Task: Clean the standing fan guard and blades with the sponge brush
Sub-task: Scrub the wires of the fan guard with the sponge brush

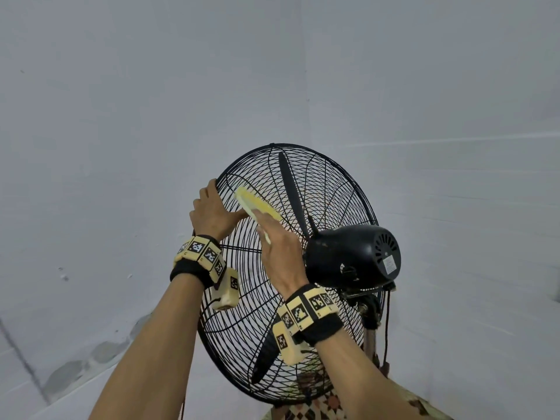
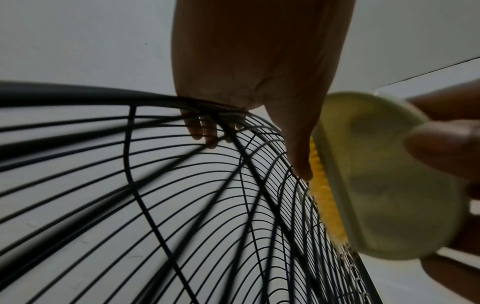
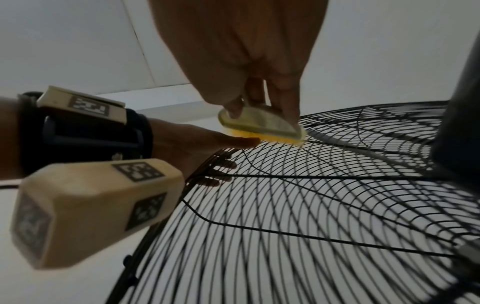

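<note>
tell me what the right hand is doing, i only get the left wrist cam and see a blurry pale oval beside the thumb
Observer: The right hand grips a sponge brush and presses its yellow side on the back of the fan guard.
Operator: is it near the motor
Observer: No. The head view shows it at the guard's upper left, well away from the black motor housing.
Operator: can you see the blades
Observer: Yes, one dark blade points up behind the wires, just right of the brush.
Operator: and my left hand
Observer: The left hand holds the guard's rim, fingers hooked through the wires.
</note>
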Tool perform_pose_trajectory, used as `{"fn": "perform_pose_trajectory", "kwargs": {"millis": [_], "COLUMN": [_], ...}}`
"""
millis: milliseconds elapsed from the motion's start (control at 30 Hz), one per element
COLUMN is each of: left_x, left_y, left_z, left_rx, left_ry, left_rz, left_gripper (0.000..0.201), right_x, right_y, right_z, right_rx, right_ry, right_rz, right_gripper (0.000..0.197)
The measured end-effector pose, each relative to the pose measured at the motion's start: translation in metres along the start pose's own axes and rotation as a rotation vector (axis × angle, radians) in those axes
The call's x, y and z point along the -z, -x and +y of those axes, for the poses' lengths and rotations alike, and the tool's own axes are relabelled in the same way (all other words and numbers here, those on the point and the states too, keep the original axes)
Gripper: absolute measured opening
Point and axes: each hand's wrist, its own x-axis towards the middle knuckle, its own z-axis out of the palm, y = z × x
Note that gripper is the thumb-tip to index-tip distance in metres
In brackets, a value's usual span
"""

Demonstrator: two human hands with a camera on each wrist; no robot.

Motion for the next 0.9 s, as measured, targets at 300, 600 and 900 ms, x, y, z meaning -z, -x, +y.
{"fn": "perform_pose_trajectory", "kwargs": {"millis": [300, 600, 900], "left_x": [-0.001, 0.001, 0.002], "left_y": [0.000, 0.001, 0.003], "left_z": [-0.002, -0.001, 0.001], "left_rx": [0.000, 0.005, -0.003], "left_ry": [0.013, 0.009, -0.012], "left_rz": [0.002, 0.003, 0.001], "left_gripper": [0.121, 0.123, 0.125], "right_x": [0.002, 0.002, 0.006], "right_y": [0.003, 0.014, 0.020], "right_z": [0.002, 0.010, 0.017], "right_rx": [-0.090, -0.251, -0.427], "right_ry": [-0.014, 0.013, 0.028], "right_rz": [0.015, 0.069, 0.099], "right_gripper": [0.048, 0.049, 0.052]}}
